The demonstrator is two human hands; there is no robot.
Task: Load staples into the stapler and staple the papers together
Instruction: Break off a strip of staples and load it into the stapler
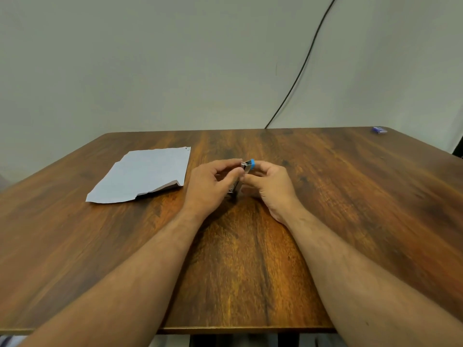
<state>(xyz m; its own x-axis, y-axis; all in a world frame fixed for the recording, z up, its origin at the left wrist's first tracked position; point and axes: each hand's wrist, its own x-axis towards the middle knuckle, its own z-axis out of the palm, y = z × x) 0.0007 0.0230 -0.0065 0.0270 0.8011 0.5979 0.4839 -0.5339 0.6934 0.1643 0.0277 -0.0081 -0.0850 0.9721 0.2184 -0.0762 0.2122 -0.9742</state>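
Observation:
A small metal stapler (246, 169) with a blue end stands tilted up at the middle of the wooden table (350, 196). My left hand (213, 186) and my right hand (269, 182) both grip it, fingertips pinched near its top. Its lower part is mostly hidden between my hands. Whether staples are in my fingers is too small to tell. A stack of white papers (145, 175) lies flat to the left of my hands, with a bent near-right corner.
A small blue box (379, 130) lies at the table's far right corner. A black cable (303, 68) runs down the wall behind the table. The table's near edge is just below my forearms.

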